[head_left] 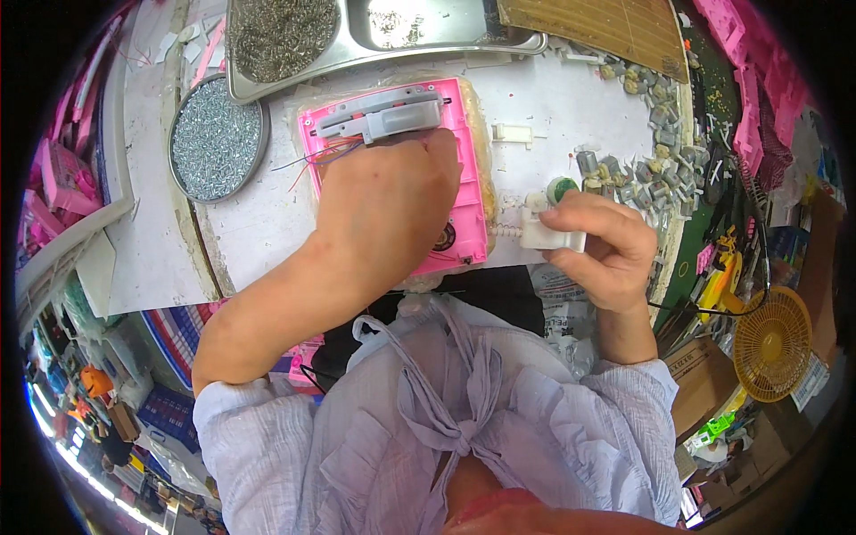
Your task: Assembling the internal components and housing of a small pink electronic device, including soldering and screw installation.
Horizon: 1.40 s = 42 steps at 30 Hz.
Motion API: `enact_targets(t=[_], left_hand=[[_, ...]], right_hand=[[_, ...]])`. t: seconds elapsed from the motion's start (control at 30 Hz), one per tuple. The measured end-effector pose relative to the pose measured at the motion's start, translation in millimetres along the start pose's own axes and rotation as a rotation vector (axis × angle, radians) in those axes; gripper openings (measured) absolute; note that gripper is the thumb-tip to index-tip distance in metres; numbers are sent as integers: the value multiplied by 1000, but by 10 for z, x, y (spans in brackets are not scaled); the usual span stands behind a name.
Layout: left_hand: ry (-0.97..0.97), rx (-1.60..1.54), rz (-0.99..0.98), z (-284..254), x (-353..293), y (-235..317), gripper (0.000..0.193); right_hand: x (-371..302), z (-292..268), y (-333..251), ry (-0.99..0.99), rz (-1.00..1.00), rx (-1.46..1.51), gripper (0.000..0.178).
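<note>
Left hand (388, 209) pressed flat on pink housing (446, 178), fingers hidden; right hand (597, 250) fingers pinching white part (548, 234). Nearby on worktop (571, 98): screw dish (217, 138), steel tray (357, 40), small motors (655, 174).

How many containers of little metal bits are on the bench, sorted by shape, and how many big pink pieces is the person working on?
Round dish of screws: 1
Rectangular steel tray, two compartments: 1
Pink plastic panel under the left hand: 1
White plastic part in the right hand: 1
Total: 4
</note>
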<state>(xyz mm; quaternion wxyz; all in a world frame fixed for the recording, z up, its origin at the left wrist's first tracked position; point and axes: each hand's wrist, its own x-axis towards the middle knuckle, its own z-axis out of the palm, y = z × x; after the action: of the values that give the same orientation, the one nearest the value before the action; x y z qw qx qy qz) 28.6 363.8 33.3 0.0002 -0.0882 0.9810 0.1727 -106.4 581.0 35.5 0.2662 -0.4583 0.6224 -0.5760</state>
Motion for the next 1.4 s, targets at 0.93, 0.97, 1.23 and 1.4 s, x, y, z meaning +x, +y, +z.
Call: enact_targets(t=[0.93, 0.97, 1.23, 1.4], left_hand=[[124, -401, -46, -39, -38, -32, 11], [156, -347, 15, -27, -39, -42, 12], [7, -35, 91, 60, -56, 57, 17], [52, -185, 7, 72, -3, 41, 12]], right_hand=[[-215, -61, 36, 209, 101, 83, 34], [-209, -62, 32, 202, 100, 68, 34], [-163, -64, 51, 154, 38, -31, 35], [-175, 2, 40, 229, 95, -1, 32]])
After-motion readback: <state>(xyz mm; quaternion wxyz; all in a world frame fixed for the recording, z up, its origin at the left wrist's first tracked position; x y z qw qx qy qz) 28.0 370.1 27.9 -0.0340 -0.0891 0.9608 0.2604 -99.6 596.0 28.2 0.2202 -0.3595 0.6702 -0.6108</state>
